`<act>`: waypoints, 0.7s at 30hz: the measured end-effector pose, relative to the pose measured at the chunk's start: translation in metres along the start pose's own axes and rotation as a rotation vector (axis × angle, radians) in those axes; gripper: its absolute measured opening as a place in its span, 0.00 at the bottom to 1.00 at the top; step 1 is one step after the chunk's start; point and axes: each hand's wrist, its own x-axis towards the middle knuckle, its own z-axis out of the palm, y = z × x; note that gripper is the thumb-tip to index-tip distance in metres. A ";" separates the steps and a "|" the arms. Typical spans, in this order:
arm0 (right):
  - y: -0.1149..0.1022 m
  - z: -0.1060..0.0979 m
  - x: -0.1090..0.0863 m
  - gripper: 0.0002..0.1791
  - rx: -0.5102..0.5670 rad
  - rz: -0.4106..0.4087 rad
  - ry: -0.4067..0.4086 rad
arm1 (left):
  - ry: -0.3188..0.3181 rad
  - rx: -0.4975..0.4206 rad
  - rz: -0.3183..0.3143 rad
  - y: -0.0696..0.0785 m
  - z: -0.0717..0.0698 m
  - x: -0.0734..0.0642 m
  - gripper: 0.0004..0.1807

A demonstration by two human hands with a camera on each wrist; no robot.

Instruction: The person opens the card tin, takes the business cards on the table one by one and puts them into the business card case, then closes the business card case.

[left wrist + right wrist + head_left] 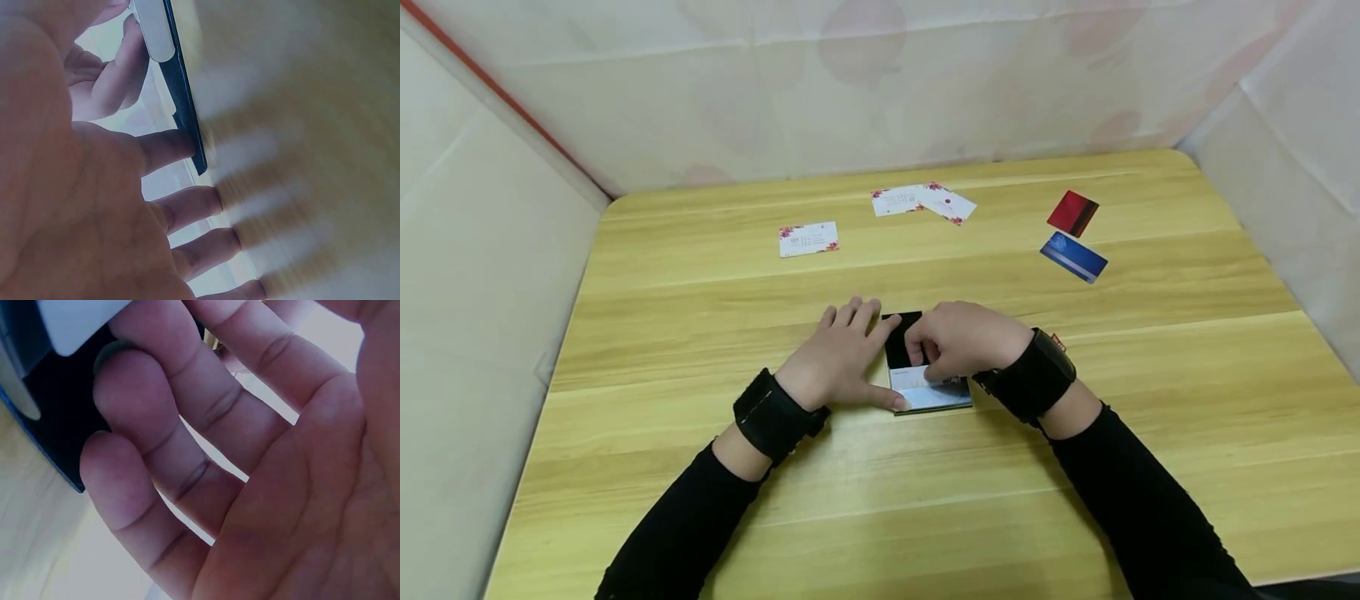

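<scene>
A black card holder lies opened on the table, with a white and pale blue card across its lower part. My left hand rests beside it with fingers spread. Its index fingertip touches the holder's upper left edge and its thumb presses the lower left corner. Over the holder, my right hand has curled fingers and pinches the card's upper edge between thumb and fingers. In the right wrist view, the card's white corner shows above the black surface; the exact pinch is hidden.
Toward the back lie a white floral business card and two overlapping ones. Right of them are a red card and a blue card. Pale cloth walls border the wooden table.
</scene>
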 end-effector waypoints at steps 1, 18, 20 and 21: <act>-0.001 0.000 0.000 0.07 0.000 -0.002 0.002 | 0.002 0.001 0.002 0.000 0.000 0.000 0.64; -0.006 0.009 0.004 0.09 -0.031 -0.020 0.056 | 0.022 -0.007 0.011 -0.002 0.005 -0.003 0.63; -0.004 0.007 0.003 0.09 -0.040 -0.031 0.083 | 0.022 -0.002 0.012 -0.001 0.005 -0.001 0.63; -0.002 0.006 0.002 0.09 -0.047 -0.034 0.101 | 0.021 0.000 0.012 0.000 0.005 0.000 0.63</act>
